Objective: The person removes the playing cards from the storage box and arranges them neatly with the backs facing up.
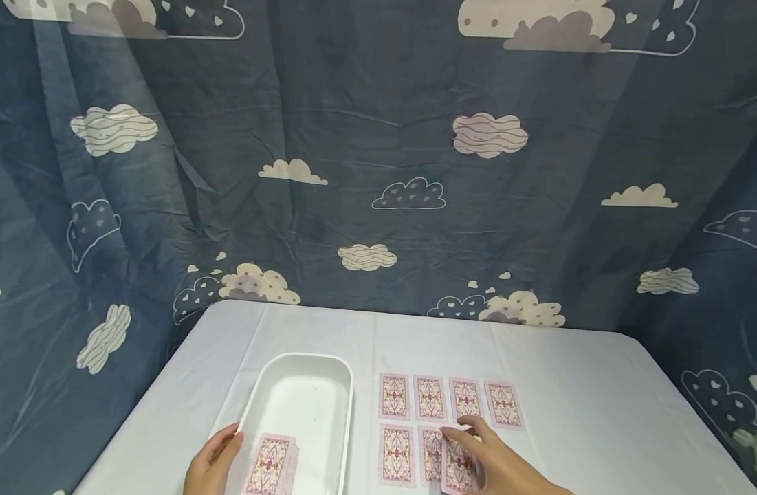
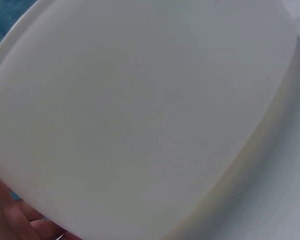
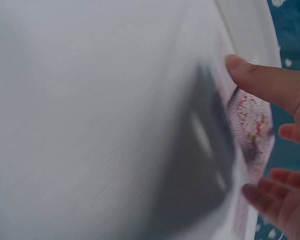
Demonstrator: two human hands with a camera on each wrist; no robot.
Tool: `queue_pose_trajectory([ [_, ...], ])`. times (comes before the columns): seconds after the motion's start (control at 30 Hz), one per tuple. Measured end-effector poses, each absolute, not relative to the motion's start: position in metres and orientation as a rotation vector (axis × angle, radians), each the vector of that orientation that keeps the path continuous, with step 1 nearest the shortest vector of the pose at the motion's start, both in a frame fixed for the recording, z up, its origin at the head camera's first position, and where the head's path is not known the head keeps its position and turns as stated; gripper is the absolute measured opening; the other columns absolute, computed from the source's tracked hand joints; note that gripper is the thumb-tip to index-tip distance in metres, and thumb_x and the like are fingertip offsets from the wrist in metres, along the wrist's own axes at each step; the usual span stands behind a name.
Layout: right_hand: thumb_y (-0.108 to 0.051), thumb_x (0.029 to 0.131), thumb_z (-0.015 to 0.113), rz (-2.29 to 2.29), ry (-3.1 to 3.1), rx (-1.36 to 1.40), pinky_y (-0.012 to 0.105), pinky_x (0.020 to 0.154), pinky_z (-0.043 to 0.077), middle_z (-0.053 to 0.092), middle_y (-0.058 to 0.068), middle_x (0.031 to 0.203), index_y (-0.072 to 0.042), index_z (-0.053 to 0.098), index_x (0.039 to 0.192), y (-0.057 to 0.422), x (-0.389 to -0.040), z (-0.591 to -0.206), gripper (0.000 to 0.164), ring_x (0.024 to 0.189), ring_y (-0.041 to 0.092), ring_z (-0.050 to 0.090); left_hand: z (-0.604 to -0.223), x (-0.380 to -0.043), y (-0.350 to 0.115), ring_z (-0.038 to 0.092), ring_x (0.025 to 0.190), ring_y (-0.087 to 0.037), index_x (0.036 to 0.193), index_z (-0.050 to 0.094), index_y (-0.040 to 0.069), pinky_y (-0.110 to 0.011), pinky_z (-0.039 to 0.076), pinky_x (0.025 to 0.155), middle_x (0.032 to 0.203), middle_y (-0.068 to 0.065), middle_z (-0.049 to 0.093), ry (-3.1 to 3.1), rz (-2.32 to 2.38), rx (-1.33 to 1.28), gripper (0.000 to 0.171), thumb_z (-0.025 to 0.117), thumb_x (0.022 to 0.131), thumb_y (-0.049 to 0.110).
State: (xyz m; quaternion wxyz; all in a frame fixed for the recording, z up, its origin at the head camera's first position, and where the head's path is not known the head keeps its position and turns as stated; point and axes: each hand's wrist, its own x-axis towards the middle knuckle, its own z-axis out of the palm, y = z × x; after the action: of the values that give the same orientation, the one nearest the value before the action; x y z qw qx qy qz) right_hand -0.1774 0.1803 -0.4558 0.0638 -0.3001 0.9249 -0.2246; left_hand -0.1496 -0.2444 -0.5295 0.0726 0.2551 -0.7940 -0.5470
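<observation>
On a white cloth-covered surface [image 1: 576,399], toward its left side, sits a shallow white tray with rounded corners [image 1: 310,399], bearing a stack of pink-bordered, red-and-cream patterned cards [image 1: 270,464] at its near end. The person's left hand [image 1: 211,462] grips the tray's left rim with thumb and fingers close together, probably to steady it. The right hand [image 1: 496,457] holds a single matching patterned card [image 1: 457,471], thumb and fingers spread wide about it in the right wrist view, likely so that it stays flat; whether it touches the surface cannot be told. Right of the tray lie an upper row of four patterned cards [image 1: 430,399] and, just nearer the person, a lower row of two patterned cards [image 1: 396,455], the second partly hidden by the held one. Narrow gaps seem meant to leave most cards separate and easy to see
</observation>
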Motion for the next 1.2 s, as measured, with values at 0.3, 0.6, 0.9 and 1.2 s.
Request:
queue_pose_trajectory([
  [0.3, -0.06, 0.064, 0.056, -0.619, 2.819, -0.98, 0.037, 0.074, 0.043, 0.033, 0.001, 0.119, -0.019, 0.043, 0.122, 0.216, -0.173, -0.471, 0.072, 0.095, 0.017, 0.04, -0.486, -0.136, -0.23, 0.051, 0.09, -0.017, 0.116, 0.047, 0.004, -0.023, 0.04, 0.067, 0.106, -0.011, 0.055, -2.385, -1.696, 0.738, 0.063, 0.045, 0.078, 0.054],
  [0.6, -0.057, 0.07, 0.053, -0.595, 2.739, -1.011, 0.044, 0.078, 0.039, 0.027, 0.003, 0.127, -0.026, 0.043, 0.121, 0.221, -0.176, -0.474, 0.06, 0.1, 0.017, 0.038, -0.467, -0.127, -0.224, 0.048, 0.096, -0.022, 0.118, 0.045, 0.0, -0.027, 0.04, 0.072, 0.108, -0.014, 0.053, -2.386, -1.736, 0.676, 0.061, 0.045, 0.081, 0.049],
  [0.9, -0.05, 0.075, 0.052, -0.557, 2.731, -1.1, 0.042, 0.08, 0.038, 0.028, 0.003, 0.129, -0.028, 0.042, 0.122, 0.225, -0.182, -0.478, 0.053, 0.109, 0.019, 0.033, -0.467, -0.128, -0.224, 0.049, 0.094, -0.02, 0.117, 0.046, 0.0, -0.021, 0.039, 0.068, 0.105, -0.014, 0.054, -2.392, -1.7, 0.665, 0.059, 0.045, 0.082, 0.048],
  [1.2, -0.05, 0.072, 0.057, -0.575, 2.877, -1.228, 0.039, 0.08, 0.039, 0.034, 0.004, 0.126, -0.024, 0.05, 0.114, 0.221, -0.187, -0.477, 0.05, 0.109, 0.02, 0.035, -0.471, -0.129, -0.225, 0.051, 0.088, -0.017, 0.115, 0.047, 0.001, -0.024, 0.041, 0.065, 0.101, -0.011, 0.056, -2.365, -1.709, 0.691, 0.06, 0.047, 0.08, 0.05],
])
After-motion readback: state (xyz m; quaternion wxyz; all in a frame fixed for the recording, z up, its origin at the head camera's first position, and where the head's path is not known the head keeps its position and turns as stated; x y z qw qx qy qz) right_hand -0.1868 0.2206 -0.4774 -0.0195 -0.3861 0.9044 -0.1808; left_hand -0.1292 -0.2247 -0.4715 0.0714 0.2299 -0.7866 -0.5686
